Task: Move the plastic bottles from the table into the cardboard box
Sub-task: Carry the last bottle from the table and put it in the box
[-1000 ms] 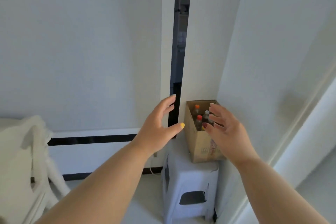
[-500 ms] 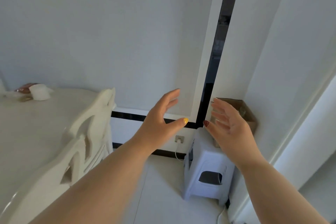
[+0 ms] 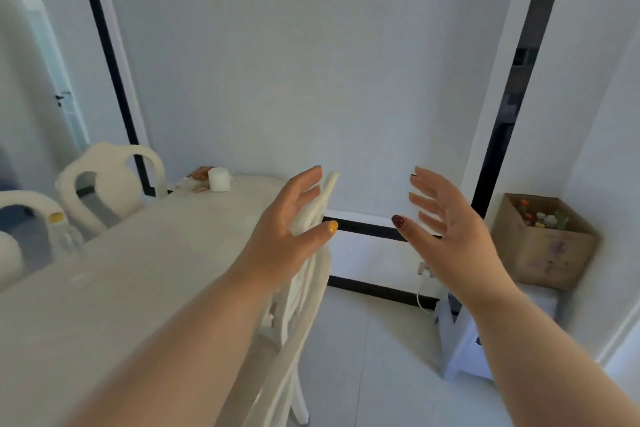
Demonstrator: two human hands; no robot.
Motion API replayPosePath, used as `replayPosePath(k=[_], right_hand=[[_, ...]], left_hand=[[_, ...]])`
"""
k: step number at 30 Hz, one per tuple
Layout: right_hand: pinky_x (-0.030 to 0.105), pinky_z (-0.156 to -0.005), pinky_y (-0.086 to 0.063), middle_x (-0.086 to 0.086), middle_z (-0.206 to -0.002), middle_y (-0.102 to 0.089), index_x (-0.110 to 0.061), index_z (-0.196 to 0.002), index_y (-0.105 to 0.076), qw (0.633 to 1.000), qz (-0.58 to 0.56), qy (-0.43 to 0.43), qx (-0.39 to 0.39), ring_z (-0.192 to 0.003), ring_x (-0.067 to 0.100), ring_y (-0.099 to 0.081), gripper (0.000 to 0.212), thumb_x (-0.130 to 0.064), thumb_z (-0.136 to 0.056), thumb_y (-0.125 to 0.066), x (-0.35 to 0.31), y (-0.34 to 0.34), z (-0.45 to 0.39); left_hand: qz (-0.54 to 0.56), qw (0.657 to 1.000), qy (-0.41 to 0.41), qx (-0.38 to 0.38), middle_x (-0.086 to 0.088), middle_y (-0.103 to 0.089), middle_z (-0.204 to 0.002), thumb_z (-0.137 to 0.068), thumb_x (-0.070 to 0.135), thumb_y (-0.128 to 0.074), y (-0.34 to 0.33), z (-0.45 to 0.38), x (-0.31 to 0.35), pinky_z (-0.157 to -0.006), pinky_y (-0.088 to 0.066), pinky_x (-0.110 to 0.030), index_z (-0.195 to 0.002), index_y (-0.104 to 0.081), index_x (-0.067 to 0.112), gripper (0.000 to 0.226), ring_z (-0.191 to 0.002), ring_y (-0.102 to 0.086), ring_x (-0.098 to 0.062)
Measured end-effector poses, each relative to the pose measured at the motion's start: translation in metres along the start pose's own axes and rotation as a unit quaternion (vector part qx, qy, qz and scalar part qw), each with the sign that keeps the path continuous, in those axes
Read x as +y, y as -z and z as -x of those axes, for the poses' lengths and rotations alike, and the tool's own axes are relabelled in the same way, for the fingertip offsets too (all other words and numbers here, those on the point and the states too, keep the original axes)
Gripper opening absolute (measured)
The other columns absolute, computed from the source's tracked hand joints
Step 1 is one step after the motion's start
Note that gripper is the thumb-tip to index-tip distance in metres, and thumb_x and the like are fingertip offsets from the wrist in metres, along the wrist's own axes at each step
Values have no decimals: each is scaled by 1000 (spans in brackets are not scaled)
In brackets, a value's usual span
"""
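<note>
Hands first: your left hand (image 3: 287, 218) is at 12 o'clock, mid-air, fingers spread wide, palm facing right, holding nothing. Your right hand (image 3: 446, 222) is at 1 o'clock, level with the left, fingers also splayed wide, palm facing left, empty. The two palms face each other with a clear gap between them.

Under your left forearm, from 7 to 11 o'clock, the cream table (image 3: 138, 270) runs away from you. A white chair (image 3: 304, 288) is pushed in at its right edge, directly behind your left hand.

At 9 o'clock on the table's left edge stands a clear plastic bottle (image 3: 64, 234) with a yellow cap, upright, well apart from both hands. Beyond it are two more white chair backs (image 3: 110, 180).

At 3 o'clock the cardboard box (image 3: 540, 246) sits on a white stool (image 3: 491, 333) in the wall corner, open top, several bottles (image 3: 540, 217) already inside; count is unclear from blur.

At 11 o'clock, on the table's far end, a white roll (image 3: 219, 179) sits against the wall beside some small blurred items.
</note>
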State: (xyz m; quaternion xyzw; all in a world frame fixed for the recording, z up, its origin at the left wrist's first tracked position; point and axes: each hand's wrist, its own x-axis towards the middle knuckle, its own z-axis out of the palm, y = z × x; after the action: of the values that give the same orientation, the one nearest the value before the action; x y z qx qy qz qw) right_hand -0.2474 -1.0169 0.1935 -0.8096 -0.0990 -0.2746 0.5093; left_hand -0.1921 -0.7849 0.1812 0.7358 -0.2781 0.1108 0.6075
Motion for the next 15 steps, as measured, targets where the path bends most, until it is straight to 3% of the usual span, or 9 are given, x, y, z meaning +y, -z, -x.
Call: replayPosePath(k=[4, 9, 15], right_hand=[[20, -101, -42, -29, -137, -53, -46, -139, -45, 998, -57, 8, -9, -127, -5, -52, 65, -35, -82, -73, -49, -89, 27], [17, -100, -40, -31, -136, -53, -45, -140, -45, 992, -108, 26, -58, -125, -8, -51, 65, -35, -82, -73, -100, -194, 40], [21, -104, -42, -27, -137, -53, -38, -143, -43, 981, -144, 48, -121, -126, -4, -52, 67, -28, -85, -74, -150, -314, 44]], left_hand=[[-26, 999, 8, 17, 29, -48, -144, -75, 37, -69, 108, 55, 3, -106, -35, -27, -141, -47, 43, 70, -138, -43, 2], [-66, 995, 13, 71, 23, -48, -148, -76, 37, -67, 224, 104, 10, -113, -33, -33, -141, -46, 39, 69, -138, -42, 3], [-97, 983, 26, 152, 23, -51, -144, -74, 41, -69, 335, 151, 4, -115, -35, -48, -131, -50, 56, 62, -138, -43, 0]])
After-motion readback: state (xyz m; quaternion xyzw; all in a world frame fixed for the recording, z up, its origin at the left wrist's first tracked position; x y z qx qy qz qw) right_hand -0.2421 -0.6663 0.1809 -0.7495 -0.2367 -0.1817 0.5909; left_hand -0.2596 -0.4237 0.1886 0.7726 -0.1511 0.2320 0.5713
